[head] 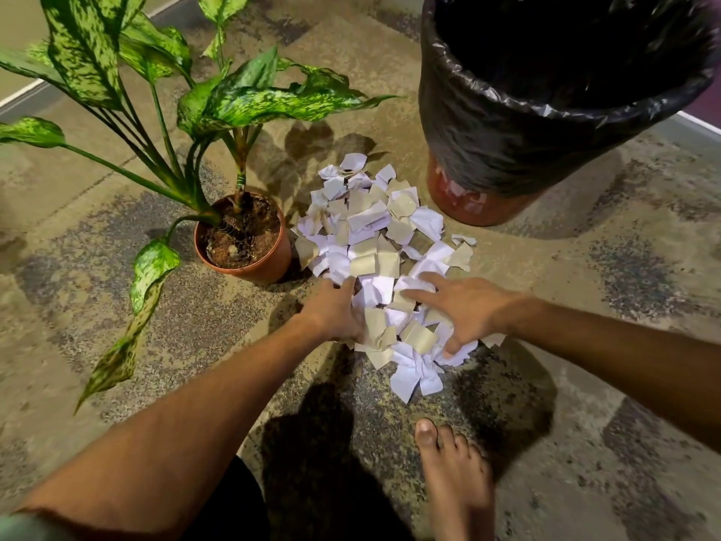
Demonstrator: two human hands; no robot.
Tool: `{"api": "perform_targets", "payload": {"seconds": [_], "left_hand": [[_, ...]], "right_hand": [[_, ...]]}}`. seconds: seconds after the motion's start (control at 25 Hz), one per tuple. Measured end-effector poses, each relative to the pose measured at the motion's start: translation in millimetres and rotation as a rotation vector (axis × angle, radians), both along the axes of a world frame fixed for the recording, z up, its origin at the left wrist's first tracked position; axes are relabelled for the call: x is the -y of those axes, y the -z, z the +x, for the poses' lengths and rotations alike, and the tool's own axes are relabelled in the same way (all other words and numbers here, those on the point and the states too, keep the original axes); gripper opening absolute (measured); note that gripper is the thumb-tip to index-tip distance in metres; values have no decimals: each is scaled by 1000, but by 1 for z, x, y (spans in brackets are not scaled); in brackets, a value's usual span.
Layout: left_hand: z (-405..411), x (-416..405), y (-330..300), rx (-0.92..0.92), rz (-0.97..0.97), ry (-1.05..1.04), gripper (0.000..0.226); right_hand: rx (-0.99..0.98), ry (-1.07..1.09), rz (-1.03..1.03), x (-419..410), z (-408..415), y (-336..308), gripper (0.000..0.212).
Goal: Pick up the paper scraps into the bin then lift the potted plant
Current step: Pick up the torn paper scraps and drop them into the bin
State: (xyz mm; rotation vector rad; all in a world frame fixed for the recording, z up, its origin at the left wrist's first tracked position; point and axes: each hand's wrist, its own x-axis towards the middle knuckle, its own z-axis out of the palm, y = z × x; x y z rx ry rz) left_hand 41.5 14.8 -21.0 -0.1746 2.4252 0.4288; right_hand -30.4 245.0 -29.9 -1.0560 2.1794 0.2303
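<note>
A heap of white and tan paper scraps (374, 236) lies on the floor between the potted plant and the bin. My left hand (335, 310) presses into the heap's near left side, its fingers partly buried in the scraps. My right hand (460, 306) lies spread over the near right side, fingers curling onto the paper. The potted plant (244, 238), in a terracotta pot with long speckled green leaves, stands just left of the heap. A bin (546, 111) lined with a black bag stands at the upper right, its mouth open.
The floor is mottled stone (585, 306). My bare right foot (452, 474) stands close below the heap. Long plant leaves (148, 275) droop toward the lower left. A pale skirting line (23, 91) runs along the upper left.
</note>
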Motion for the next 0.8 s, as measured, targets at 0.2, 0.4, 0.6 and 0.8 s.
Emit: {"api": "perform_targets", "payload": {"seconds": [0.2,0.4,0.6,0.8], "left_hand": [[4,-19,5,-27,28,-7,82],[-2,-18,-8,-187,129,-129,26],[-7,-10,-10,-206,125,-212,20],[-19,5,-11,-122,149,-331,36]], "right_hand": [[-81,-135,-218,27,28,8,61],[-142,-129,-285,29,15,-6,33],[-184,-31,-292,21,0,-16,21],[-33,-70,-314,21,-2,-24,32]]}}
